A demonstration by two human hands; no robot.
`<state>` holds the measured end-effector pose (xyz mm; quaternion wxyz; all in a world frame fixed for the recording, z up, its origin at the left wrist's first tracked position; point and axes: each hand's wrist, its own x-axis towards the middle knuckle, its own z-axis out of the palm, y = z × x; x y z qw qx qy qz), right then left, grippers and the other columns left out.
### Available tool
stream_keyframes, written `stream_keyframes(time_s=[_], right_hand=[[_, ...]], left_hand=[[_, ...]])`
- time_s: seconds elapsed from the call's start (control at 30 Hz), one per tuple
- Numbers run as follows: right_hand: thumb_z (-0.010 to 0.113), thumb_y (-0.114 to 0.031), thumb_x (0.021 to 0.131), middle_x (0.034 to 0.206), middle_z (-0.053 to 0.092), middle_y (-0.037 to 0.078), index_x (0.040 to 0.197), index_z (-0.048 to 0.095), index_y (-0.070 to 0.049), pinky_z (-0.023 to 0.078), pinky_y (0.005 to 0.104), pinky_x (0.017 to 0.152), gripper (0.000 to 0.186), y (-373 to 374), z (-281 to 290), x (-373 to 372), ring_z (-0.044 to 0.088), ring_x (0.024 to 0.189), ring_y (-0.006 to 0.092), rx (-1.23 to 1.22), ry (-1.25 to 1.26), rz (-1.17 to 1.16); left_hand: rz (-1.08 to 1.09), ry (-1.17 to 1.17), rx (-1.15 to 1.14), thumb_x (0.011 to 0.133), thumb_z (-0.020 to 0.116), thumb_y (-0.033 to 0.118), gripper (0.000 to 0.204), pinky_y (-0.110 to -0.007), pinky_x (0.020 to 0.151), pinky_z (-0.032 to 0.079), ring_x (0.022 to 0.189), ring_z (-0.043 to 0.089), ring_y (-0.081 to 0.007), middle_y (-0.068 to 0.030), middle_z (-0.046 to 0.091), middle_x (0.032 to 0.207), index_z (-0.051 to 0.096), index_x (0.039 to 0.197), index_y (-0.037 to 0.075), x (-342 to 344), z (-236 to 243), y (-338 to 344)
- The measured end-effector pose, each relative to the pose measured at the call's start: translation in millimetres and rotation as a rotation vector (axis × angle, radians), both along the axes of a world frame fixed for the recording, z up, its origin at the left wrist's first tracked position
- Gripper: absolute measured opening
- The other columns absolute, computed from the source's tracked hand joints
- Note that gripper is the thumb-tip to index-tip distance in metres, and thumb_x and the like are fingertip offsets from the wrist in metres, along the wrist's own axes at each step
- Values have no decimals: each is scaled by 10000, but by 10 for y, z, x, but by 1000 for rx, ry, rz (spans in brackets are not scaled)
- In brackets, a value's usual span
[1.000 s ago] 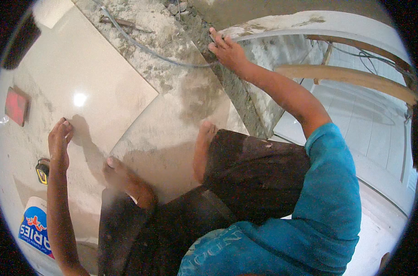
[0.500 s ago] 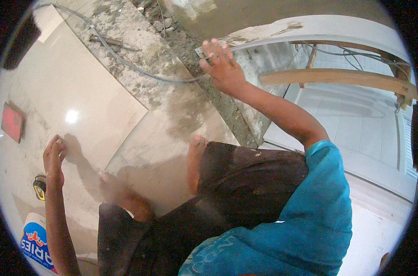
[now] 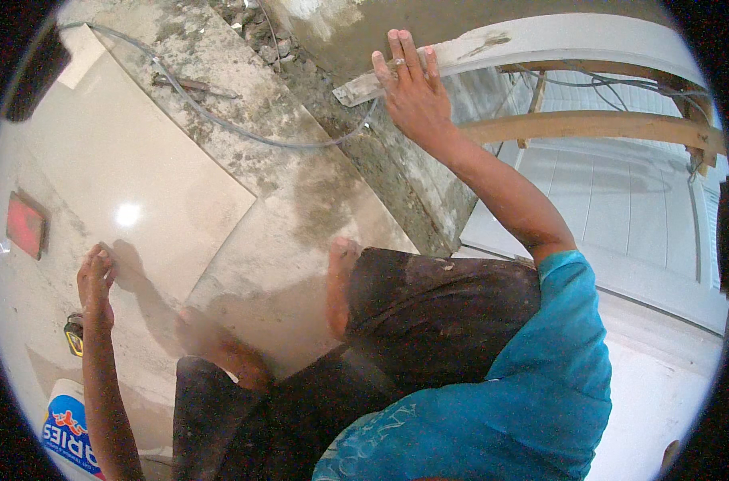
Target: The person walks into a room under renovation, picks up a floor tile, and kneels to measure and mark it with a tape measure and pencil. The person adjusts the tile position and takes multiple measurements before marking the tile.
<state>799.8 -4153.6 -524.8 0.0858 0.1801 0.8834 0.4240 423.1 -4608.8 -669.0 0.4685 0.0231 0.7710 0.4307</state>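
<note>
At the upper middle, my right hand (image 3: 415, 100) lies with its fingers stretched and spread across a long pale board (image 3: 484, 48), near the board's dirty left end. A strip of wet-looking plastered wall (image 3: 460, 18) runs just beyond the board. Over at the left, my left hand (image 3: 97, 279) has its fingers curled together above the pale floor tiles; whatever they hold, if anything, is hidden. Beside that wrist rests a black and yellow tape measure (image 3: 74, 335). A white bag with blue and red print (image 3: 66, 421) sits near the left forearm.
A reddish block (image 3: 25, 225) lies on the floor at far left. A grey cable (image 3: 244, 128) loops over the rough, mortar-stained floor (image 3: 300, 188). A loose large tile (image 3: 152, 160) has a raised-looking edge. Wooden beams (image 3: 589, 127) and wires stand at right before white panels (image 3: 613, 208).
My right hand has shifted right along the board from its end, and its fingers have straightened and spread. The left hand is nearly unmoved. The view has tilted slightly.
</note>
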Motion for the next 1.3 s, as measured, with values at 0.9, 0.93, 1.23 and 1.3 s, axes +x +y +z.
stream_keyframes(time_s=[0.9, 0.93, 1.23, 1.3], right_hand=[[473, -197, 892, 1584, 229, 164, 1530, 236, -182, 35, 437, 1203, 680, 81, -701, 190, 170, 1480, 268, 142, -326, 201], [470, -200, 895, 1585, 230, 159, 1528, 241, -195, 33, 439, 1203, 673, 80, -711, 211, 174, 1479, 268, 136, -294, 229], [496, -170, 902, 1564, 290, 119, 1514, 275, -220, 53, 448, 1209, 653, -54, -727, 416, 205, 1468, 274, -282, -315, 118], [525, -182, 896, 1550, 314, 122, 1510, 281, -206, 72, 445, 1210, 662, -55, -736, 462, 227, 1460, 281, -421, -305, 296]], left_hand=[[-24, 85, 5, 933, 534, 347, 603, -388, 1051, 409, 1179, 546, -293, -188, 540, 1312, 439, 1411, -9, -168, -171, -220], [-26, 71, -5, 932, 533, 344, 604, -388, 1047, 411, 1181, 545, -294, -187, 541, 1312, 439, 1409, -14, -167, -165, -222], [0, 82, 65, 935, 520, 319, 569, -378, 1008, 430, 1171, 550, -264, -164, 566, 1279, 455, 1400, -2, -222, -99, -198], [30, 84, 60, 936, 522, 313, 565, -377, 1005, 431, 1168, 552, -262, -163, 569, 1277, 453, 1401, -2, -236, -97, -199]])
